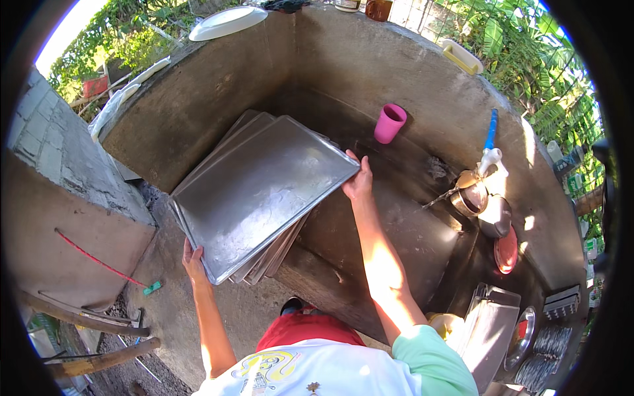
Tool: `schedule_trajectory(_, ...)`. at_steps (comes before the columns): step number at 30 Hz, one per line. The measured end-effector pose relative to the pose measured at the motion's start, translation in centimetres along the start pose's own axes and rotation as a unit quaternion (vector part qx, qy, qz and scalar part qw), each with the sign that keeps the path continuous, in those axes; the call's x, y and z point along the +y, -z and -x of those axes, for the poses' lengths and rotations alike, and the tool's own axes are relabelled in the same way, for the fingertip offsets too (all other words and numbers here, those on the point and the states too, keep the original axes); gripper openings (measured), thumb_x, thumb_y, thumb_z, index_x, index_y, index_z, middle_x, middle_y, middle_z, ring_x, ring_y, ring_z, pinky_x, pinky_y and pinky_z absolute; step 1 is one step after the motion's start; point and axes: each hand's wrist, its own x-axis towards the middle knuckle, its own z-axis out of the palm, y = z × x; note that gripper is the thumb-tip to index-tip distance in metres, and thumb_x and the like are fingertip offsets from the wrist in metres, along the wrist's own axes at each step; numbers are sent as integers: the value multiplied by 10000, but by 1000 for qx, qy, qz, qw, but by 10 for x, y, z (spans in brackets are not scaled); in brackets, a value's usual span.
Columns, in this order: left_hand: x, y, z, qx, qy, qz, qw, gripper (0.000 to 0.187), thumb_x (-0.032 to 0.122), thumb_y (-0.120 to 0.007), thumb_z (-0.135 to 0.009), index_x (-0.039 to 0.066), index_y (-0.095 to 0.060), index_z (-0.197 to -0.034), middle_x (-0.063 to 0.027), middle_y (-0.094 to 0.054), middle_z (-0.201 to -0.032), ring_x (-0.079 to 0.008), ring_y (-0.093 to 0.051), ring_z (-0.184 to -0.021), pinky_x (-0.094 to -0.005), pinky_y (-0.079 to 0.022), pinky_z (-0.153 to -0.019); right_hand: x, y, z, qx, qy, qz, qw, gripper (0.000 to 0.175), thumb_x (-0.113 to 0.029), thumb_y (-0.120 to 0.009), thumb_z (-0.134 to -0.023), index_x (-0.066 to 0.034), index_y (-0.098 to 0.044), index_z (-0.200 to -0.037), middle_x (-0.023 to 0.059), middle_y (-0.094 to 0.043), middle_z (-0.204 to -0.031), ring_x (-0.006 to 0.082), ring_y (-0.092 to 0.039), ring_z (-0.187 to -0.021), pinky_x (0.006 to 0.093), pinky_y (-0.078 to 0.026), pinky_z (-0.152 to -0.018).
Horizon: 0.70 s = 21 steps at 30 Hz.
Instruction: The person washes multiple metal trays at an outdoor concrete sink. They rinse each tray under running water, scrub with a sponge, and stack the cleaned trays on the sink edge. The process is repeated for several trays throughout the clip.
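Between my hands is a rectangular metal baking tray [267,193], its surface shiny and wet-looking. At its near left corner, my left hand [194,260] grips the rim with the thumb on top. My right hand [360,175] holds the right corner. Under this tray lies a fanned stack of similar metal trays [290,242], resting on the concrete ledge. The fingers beneath the rim are partly hidden. Beyond the trays, a pink plastic cup [389,124] stands by the basin's back wall.
A white tap fitting with a blue handle [491,129] is at the right wall, above a metal pot [469,199]. More metal trays [488,331] lean at the lower right. A white oval plate [229,23] and a yellow-white dish [462,57] sit on the concrete wall top.
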Motion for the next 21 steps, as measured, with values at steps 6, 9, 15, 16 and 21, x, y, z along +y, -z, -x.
schedule_trajectory(6, -6, -3, 27, 149, -179, -615, 753, 615, -62, -616, -629, 65, -437, -1204, -95, -394, -1030, -190, -455, -916, -316, -395, -798, 20, 16, 11, 123, 205, 582, 777, 381, -117, -595, -763, -87, -460, -1118, 149, -428, -1105, 262, -449, -987, 368, -399, -826)
schedule_trajectory(9, 7, -91, 55, 31, -234, -510, 827, 544, -67, -609, -632, 38, -463, -1146, -102, -431, -1000, -195, -469, -883, -335, -407, -769, 4, 13, 44, 133, 359, 681, 624, 429, -23, -614, -708, -69, -460, -1106, 151, -413, -1057, 261, -462, -878, 334, -415, -777)
schedule_trajectory(15, -141, -259, 81, -417, 47, -390, 820, 414, 51, -539, -761, -12, -450, -1160, -174, -536, -1085, -276, -541, -985, -346, -436, -834, -50, 234, 127, 338, 251, 787, 451, 486, -101, -656, -649, -62, -450, -1087, 154, -436, -1048, 302, -452, -963, 383, -389, -821)
schedule_trajectory(16, -177, -271, 71, -437, 55, -543, 715, 517, 135, -581, -742, -6, -400, -1205, -181, -500, -1137, -295, -512, -1025, -369, -413, -865, -59, 250, 139, 456, 154, 767, 424, 503, -128, -649, -637, -76, -449, -1096, 143, -434, -1072, 303, -437, -991, 398, -377, -835)
schedule_trajectory(21, -368, -283, 66, -262, -83, -764, 583, 509, 199, -529, -775, 10, -393, -1227, -201, -481, -1160, -325, -471, -1077, -393, -372, -917, -150, 452, 238, 541, -82, 801, 244, 534, -245, -606, -691, -80, -414, -1162, 133, -396, -1170, 287, -382, -1111, 362, -347, -925)
